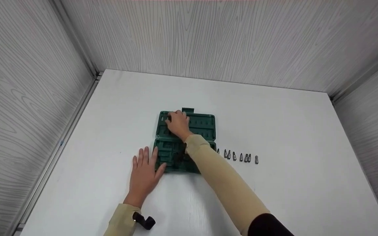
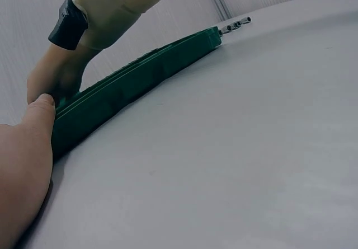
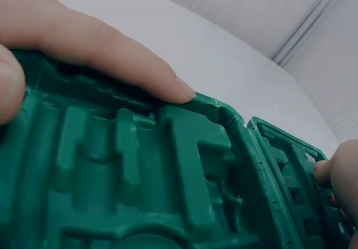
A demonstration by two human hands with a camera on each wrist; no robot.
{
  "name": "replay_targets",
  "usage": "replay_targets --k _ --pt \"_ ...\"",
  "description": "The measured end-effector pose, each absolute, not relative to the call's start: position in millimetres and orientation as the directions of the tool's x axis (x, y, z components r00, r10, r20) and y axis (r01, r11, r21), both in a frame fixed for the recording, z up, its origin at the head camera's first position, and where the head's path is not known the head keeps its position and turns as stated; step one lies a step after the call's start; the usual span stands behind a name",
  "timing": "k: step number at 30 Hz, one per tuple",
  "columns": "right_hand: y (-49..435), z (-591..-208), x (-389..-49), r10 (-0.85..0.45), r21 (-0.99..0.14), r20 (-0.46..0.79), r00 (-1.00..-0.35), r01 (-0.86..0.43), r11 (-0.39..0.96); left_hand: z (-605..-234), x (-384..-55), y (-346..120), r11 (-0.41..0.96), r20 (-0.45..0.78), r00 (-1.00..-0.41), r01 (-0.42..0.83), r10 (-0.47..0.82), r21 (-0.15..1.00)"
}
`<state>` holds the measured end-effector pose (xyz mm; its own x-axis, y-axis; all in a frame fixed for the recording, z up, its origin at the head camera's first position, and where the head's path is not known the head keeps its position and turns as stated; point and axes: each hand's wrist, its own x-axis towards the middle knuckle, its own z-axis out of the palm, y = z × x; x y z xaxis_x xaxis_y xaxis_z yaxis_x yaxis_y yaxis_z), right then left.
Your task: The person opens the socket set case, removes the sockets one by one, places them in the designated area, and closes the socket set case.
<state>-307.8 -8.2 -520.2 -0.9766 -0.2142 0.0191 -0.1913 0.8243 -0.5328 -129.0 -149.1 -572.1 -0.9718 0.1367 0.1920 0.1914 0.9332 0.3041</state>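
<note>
A green plastic bit case (image 1: 171, 170) lies unfolded on the table, with moulded slots in both halves. My left hand (image 1: 144, 177) rests flat beside its near half, fingers spread. The left index finger (image 3: 134, 64) touches the case's edge, and the left thumb lies over its near corner. My right hand (image 1: 178, 124) reaches into the upper left of the far half (image 1: 210, 126), its fingers curled down at the slots. Whether the right fingertips (image 3: 321, 173) pinch something small is hidden. Several metal screwdriver bits (image 1: 234, 156) stand in a row right of the case.
The white table (image 1: 290, 137) is bounded by pale wood-grain panels (image 1: 208, 39) at the back and sides. A black wrist camera (image 1: 144, 221) sits on the left sleeve. The right forearm (image 1: 225, 180) crosses over the near half of the case.
</note>
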Motion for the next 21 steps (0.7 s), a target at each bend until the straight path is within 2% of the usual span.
replay_targets --k 6,12,21 --pt "-12.6 -515.9 -307.8 -0.155 -0.578 -0.019 -0.988 -0.115 0.808 -570.6 -128.1 -149.8 0.938 0.195 -0.972 0.186 0.132 0.291" --pt "-14.1 -515.7 -309.6 -0.116 -0.567 -0.076 -0.990 -0.053 0.822 -570.4 -127.4 -148.2 0.938 0.188 -0.973 0.186 0.134 0.293" --pt "-9.0 -516.9 -313.6 -0.090 -0.661 -0.098 -0.991 -0.002 0.750 -569.9 -127.0 -143.3 0.935 0.188 -0.973 0.184 0.131 0.303"
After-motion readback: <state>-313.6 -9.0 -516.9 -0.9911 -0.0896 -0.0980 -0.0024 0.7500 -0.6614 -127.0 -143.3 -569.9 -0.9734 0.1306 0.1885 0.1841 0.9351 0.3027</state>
